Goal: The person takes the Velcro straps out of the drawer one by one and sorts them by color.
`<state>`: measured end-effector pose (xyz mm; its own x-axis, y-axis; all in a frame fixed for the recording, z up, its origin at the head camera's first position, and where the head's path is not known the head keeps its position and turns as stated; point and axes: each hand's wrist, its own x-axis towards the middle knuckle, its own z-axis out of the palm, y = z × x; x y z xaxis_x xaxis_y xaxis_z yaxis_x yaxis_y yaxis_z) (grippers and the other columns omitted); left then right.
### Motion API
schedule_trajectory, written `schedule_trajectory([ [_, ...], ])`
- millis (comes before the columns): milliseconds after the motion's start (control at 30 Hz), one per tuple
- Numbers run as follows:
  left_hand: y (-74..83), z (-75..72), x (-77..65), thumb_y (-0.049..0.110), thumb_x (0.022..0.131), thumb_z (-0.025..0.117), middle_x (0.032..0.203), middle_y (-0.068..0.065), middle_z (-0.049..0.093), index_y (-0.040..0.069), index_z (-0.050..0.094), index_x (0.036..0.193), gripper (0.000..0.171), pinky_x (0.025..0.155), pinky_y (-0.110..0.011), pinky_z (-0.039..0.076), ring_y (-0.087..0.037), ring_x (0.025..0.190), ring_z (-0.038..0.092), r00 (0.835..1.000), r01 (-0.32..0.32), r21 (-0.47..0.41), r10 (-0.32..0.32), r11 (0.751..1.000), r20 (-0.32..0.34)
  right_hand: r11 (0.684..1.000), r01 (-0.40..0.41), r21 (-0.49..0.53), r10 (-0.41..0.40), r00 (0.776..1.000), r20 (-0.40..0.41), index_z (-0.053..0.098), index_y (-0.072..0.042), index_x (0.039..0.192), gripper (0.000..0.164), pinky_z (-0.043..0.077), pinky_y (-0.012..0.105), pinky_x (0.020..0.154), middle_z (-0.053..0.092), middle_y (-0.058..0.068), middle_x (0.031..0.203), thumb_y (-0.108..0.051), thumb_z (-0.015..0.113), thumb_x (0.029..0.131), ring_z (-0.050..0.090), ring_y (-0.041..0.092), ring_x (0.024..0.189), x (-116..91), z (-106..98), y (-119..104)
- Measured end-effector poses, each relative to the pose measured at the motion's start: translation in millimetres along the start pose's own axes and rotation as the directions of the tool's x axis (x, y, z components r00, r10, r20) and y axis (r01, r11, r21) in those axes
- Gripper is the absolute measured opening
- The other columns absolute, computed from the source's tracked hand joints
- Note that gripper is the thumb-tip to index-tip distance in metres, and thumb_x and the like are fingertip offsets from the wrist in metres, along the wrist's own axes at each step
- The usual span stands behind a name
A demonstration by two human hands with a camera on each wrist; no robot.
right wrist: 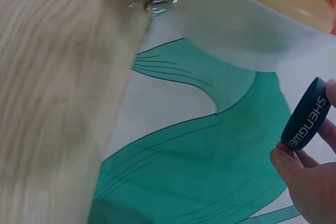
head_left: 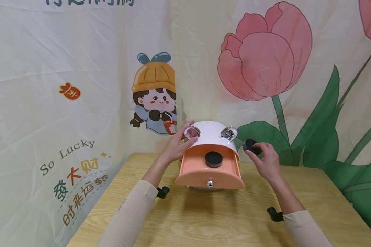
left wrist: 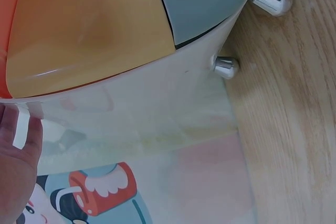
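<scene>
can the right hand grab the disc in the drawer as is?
Probably not: the right hand already pinches another disc. The way itself looks free, though: the drawer is open and nothing covers the inside disc.

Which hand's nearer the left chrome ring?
Left. The left hand is at the left chrome ring, thumb by its lower edge; the right hand is out past the drawer unit's right side, pinching a black disc.

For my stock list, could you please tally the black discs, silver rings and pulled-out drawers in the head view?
Black discs: 2
Silver rings: 2
Pulled-out drawers: 1
Total: 5
</scene>
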<state>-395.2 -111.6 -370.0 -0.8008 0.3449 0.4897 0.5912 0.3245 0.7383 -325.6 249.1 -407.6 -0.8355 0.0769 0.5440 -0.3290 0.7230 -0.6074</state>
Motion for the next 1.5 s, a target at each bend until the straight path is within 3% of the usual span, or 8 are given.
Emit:
schedule_trajectory([
  [200,-0.1,0.8,-0.1,0.047,0.099,0.068,0.140,-0.005,0.061,0.041,0.037,0.158,0.067,0.111,-0.064,0.045,-0.033,0.132,0.057,1.000,-0.005,0.003,0.005,1.000,-0.001,0.998,-0.030,-0.051,0.033,0.997,0.071,0.061,-0.004,0.125,0.045,0.057,0.059,0.092,0.060,0.023,0.135,-0.041,0.068,0.101,0.059,0.041,0.118,-6,7,12],
  [367,0.0,0.8,0.0,0.047,0.099,0.068,0.137,-0.007,0.062,0.037,0.037,0.159,0.069,0.113,-0.065,0.043,-0.033,0.131,0.057,1.000,-0.013,-0.007,0.013,1.000,0.000,0.993,-0.054,-0.109,0.069,0.988,0.137,0.063,-0.003,0.123,0.044,0.057,0.058,0.093,0.060,0.024,0.136,-0.039,0.072,0.098,0.060,0.043,0.117,-9,12,22],
  [533,0.1,0.9,0.4,0.046,0.099,0.068,0.136,-0.006,0.062,0.048,0.038,0.156,0.064,0.113,-0.064,0.043,-0.031,0.130,0.058,1.000,-0.016,-0.010,0.016,1.000,-0.004,0.985,-0.079,-0.152,0.108,0.974,0.197,0.065,-0.003,0.121,0.044,0.053,0.063,0.100,0.057,0.026,0.140,-0.038,0.075,0.096,0.056,0.046,0.124,-11,18,35],
  [667,0.3,1.0,0.4,0.045,0.100,0.068,0.136,-0.004,0.062,0.055,0.037,0.153,0.063,0.114,-0.064,0.043,-0.031,0.130,0.057,1.000,-0.016,-0.003,0.016,1.000,-0.005,0.982,-0.098,-0.162,0.135,0.963,0.235,0.066,-0.003,0.122,0.046,0.055,0.062,0.097,0.055,0.028,0.141,-0.039,0.076,0.094,0.056,0.047,0.121,-13,24,44],
  [933,1.6,1.0,0.4,0.045,0.100,0.068,0.136,-0.006,0.062,0.046,0.037,0.156,0.065,0.113,-0.064,0.043,-0.032,0.129,0.058,1.000,-0.017,-0.008,0.017,1.000,-0.001,0.974,-0.118,-0.193,0.168,0.949,0.268,0.068,-0.003,0.119,0.044,0.054,0.062,0.097,0.061,0.027,0.133,-0.036,0.079,0.092,0.059,0.044,0.117,-15,34,53],
  [1267,1.3,0.7,-0.8,0.045,0.100,0.068,0.140,-0.006,0.060,0.042,0.037,0.158,0.066,0.114,-0.065,0.041,-0.032,0.133,0.056,1.000,-0.011,-0.012,0.011,1.000,0.000,0.971,-0.118,-0.207,0.184,0.923,0.339,0.068,0.000,0.117,0.042,0.055,0.059,0.092,0.067,0.022,0.118,-0.031,0.082,0.091,0.062,0.037,0.105,-16,45,64],
  [1500,1.8,0.2,-0.5,0.046,0.100,0.067,0.145,-0.005,0.058,0.036,0.036,0.160,0.069,0.115,-0.061,0.042,-0.031,0.135,0.055,1.000,-0.005,0.007,0.005,1.000,-0.001,0.970,-0.086,-0.228,0.165,0.920,0.356,0.069,0.000,0.110,0.041,0.055,0.057,0.089,0.067,0.021,0.112,-0.032,0.083,0.088,0.062,0.036,0.099,-18,50,71],
])
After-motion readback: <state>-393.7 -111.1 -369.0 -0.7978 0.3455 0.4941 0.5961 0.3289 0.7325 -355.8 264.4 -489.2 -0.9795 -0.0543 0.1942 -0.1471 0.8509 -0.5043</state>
